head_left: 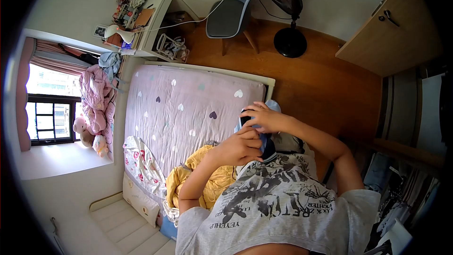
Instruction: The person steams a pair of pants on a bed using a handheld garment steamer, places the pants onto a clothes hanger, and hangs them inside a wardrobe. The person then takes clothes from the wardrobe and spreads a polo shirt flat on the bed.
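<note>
The blue garment with dark-and-white striped trim (268,147) is in front of the grey printed T-shirt (278,203), at the bed's (188,99) edge, and its longer direction goes roughly from the belly outward. The left hand (241,146), which is nearer to the belly, has its fingers folded on this cloth; the right hand (262,118) lies just beyond, its fingers bent over the farther part, but whether they pinch it, I cannot tell.

Hands (239,148) have room above the mattress (184,89), beside obstructing yellow clothing (222,179).
</note>
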Available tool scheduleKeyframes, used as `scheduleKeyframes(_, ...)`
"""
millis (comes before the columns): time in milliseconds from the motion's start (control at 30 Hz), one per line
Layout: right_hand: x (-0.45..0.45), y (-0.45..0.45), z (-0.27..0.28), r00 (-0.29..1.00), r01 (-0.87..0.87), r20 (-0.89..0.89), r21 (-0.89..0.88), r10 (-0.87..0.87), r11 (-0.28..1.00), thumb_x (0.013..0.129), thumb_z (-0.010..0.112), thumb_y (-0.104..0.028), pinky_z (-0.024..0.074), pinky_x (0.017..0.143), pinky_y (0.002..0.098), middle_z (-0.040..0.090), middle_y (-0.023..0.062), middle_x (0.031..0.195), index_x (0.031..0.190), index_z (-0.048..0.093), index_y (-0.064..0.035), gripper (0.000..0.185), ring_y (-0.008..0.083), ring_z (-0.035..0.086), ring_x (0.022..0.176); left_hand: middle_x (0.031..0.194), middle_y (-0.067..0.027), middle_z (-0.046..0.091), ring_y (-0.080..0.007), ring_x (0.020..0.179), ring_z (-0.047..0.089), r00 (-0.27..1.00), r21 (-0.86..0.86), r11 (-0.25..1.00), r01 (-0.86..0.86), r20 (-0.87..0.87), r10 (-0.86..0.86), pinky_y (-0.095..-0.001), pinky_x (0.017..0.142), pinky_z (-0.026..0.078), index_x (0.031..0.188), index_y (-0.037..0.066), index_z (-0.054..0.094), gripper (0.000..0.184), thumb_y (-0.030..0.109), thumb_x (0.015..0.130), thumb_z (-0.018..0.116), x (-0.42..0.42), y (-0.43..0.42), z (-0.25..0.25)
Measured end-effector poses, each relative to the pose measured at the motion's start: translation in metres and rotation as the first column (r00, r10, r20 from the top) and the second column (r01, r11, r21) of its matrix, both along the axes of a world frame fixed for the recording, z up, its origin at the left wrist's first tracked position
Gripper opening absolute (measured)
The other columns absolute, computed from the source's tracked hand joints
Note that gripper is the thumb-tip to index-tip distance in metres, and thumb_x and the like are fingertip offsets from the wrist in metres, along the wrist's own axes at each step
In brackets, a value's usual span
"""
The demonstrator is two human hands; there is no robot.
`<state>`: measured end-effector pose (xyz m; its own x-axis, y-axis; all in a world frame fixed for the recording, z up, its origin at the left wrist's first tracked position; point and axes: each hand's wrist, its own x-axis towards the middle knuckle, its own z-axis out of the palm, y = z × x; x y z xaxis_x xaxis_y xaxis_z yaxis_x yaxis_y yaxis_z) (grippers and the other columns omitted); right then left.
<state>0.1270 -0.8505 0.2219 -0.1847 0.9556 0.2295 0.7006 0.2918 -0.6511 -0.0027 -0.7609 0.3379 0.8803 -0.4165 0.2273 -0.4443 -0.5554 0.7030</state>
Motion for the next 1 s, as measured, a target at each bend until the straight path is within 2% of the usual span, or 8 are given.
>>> scheduleKeyframes(167,0.026,0.024,-0.020,0.993,0.035,0.118,-0.048,-0.029,0.998,0.064,0.061,-0.015,0.0252,0.092,0.0417,0.047,0.0054,0.111,0.088,0.061,-0.0174,0.024,0.0229,0.037,0.108,0.056,-0.0047,0.040,-0.0204,0.052,0.046,0.999,-0.108,0.994,0.027,-0.023,-0.029,-0.0328,0.062,0.041,0.064,0.005,0.053,0.017,0.019,0.067,0.063,-0.018,-0.003,0.019)
scheduleKeyframes(233,0.036,0.027,-0.013,1.000,0.013,0.027,-0.451,-0.001,0.892,0.065,0.059,-0.014,0.0286,0.089,0.0394,0.047,0.0066,0.111,0.086,0.061,-0.0158,0.021,0.0236,0.039,0.105,0.057,-0.0031,0.041,-0.0182,0.051,0.046,0.995,0.044,0.999,0.013,-0.099,-0.009,-0.0294,0.050,0.040,0.064,0.006,0.053,0.016,0.018,0.068,0.062,-0.024,-0.003,0.031)
scheduleKeyframes(300,0.043,0.029,-0.009,0.998,-0.043,0.026,-0.418,0.059,0.907,0.066,0.057,-0.013,0.0376,0.079,0.0342,0.053,0.0081,0.100,0.083,0.059,-0.0117,0.017,0.0235,0.049,0.091,0.057,-0.0024,0.042,-0.0172,0.050,0.046,0.998,0.046,0.999,-0.005,-0.067,0.008,-0.0289,0.046,0.038,0.065,0.006,0.053,0.015,0.019,0.068,0.061,-0.028,-0.005,0.027)
scheduleKeyframes(367,0.048,0.033,-0.005,0.973,-0.194,-0.223,-0.625,0.065,0.756,0.066,0.056,-0.011,0.0422,0.066,0.0303,0.057,0.0088,0.084,0.079,0.057,-0.0086,0.013,0.0224,0.054,0.075,0.058,-0.0017,0.042,-0.0163,0.050,0.046,0.999,0.049,0.999,-0.021,-0.036,0.023,-0.0284,0.042,0.036,0.065,0.007,0.053,0.015,0.019,0.069,0.060,-0.030,-0.006,0.028)
scheduleKeyframes(533,0.054,0.025,-0.013,0.930,-0.162,-0.366,-0.489,-0.033,0.857,0.073,0.052,-0.010,0.0419,0.060,0.0306,0.057,0.0100,0.074,0.090,0.050,-0.0034,0.018,0.0184,0.054,0.067,0.059,-0.0016,0.044,-0.0157,0.049,0.047,0.989,0.263,0.955,-0.139,-0.009,0.146,-0.0277,0.043,0.038,0.067,0.008,0.055,0.014,0.022,0.069,0.059,-0.035,-0.002,0.034)
scheduleKeyframes(700,0.062,0.011,0.041,0.819,0.233,-0.402,-0.418,-0.409,0.878,0.081,0.042,-0.006,0.0410,0.066,0.0281,0.054,0.0098,0.081,0.098,0.048,-0.0020,0.019,0.0186,0.052,0.074,0.058,-0.0022,0.044,-0.0169,0.048,0.048,0.948,0.420,0.858,-0.297,0.024,0.316,-0.0282,0.044,0.038,0.065,0.008,0.055,0.014,0.021,0.069,0.060,-0.039,0.013,0.033)
scheduleKeyframes(733,0.064,0.011,0.027,0.856,0.308,-0.387,-0.151,-0.343,0.939,0.082,0.041,-0.005,0.0403,0.067,0.0276,0.053,0.0104,0.084,0.099,0.050,-0.0024,0.019,0.0202,0.051,0.076,0.058,-0.0025,0.044,-0.0173,0.048,0.048,0.930,0.462,0.819,-0.340,0.038,0.365,-0.0284,0.044,0.038,0.065,0.007,0.055,0.014,0.020,0.069,0.060,-0.041,0.017,0.033)
scheduleKeyframes(1000,0.075,-0.014,0.080,0.867,0.317,-0.290,-0.311,-0.406,0.896,0.082,0.046,-0.012,0.0405,0.070,0.0293,0.052,0.0122,0.087,0.097,0.056,-0.0072,0.019,0.0242,0.052,0.078,0.055,-0.0018,0.040,-0.0155,0.046,0.046,0.829,0.521,0.649,-0.554,0.274,0.488,-0.0273,0.042,0.036,0.069,0.007,0.056,0.013,0.019,0.066,0.062,-0.043,0.034,0.049)
